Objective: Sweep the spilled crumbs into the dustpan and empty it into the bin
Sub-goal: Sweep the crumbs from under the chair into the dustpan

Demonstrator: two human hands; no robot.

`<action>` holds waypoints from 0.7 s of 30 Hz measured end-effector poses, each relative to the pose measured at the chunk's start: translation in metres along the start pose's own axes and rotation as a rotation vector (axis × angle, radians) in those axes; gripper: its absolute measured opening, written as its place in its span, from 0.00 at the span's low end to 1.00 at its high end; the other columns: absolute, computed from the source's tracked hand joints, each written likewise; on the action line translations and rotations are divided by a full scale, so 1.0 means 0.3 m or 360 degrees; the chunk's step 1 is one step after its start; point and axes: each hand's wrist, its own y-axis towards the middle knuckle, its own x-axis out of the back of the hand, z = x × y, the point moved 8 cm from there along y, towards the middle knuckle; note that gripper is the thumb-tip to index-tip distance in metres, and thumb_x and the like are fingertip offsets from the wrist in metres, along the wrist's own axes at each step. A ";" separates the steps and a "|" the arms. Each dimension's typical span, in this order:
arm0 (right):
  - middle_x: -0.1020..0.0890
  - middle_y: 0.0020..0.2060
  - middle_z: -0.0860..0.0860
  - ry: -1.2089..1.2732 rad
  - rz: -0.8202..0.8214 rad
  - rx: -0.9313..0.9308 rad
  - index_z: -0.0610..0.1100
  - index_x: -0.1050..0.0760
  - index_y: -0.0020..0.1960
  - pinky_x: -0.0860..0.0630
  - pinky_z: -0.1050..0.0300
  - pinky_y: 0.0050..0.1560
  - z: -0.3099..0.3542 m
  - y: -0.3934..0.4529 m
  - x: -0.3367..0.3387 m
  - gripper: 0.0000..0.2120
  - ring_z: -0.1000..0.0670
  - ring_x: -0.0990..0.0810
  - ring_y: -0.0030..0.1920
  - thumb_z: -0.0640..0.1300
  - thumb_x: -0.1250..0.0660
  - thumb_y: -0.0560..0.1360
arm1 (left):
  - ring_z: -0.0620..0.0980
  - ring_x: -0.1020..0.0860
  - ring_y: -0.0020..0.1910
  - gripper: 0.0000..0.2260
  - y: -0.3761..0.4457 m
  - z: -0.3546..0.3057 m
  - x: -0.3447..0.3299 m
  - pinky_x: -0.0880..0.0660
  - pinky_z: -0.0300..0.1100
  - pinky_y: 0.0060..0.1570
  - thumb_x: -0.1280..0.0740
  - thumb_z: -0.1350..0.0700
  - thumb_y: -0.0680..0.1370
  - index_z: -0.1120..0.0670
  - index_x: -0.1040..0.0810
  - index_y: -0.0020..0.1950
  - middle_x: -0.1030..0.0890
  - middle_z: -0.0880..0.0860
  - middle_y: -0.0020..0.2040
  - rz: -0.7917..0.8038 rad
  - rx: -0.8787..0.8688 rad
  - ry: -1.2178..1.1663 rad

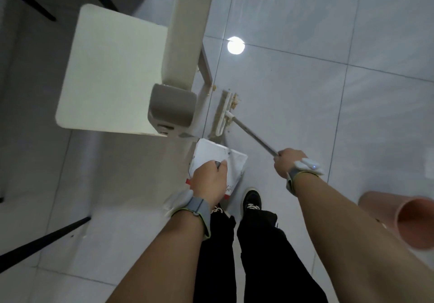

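While tan crumbs [234, 102] lie unswept at frame centre beside the white broom head [223, 115], its metal handle is gripped by the right hand [290, 163]; the white plastic dustpan [219, 161], seemingly near empty, is clasped by the left hand [209, 183]. Emptying into the terracotta-coloured round bin [408, 220], lower right, remains undone.

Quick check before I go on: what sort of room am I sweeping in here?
Probably a dining or kitchen area in a home. A cream chair stands on a glossy tiled floor, black table or chair legs show at the left edge, and food crumbs lie by the broom.
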 end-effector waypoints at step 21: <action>0.18 0.49 0.45 0.0347 0.0132 0.0135 0.47 0.22 0.52 0.26 0.58 0.41 -0.056 0.136 0.007 0.11 0.43 0.20 0.45 0.46 0.43 0.78 | 0.54 0.32 0.32 0.22 0.106 -0.153 -0.072 0.35 0.45 0.35 0.44 0.50 0.83 0.54 0.39 0.30 0.34 0.51 0.28 -0.0124 0.0131 -0.0076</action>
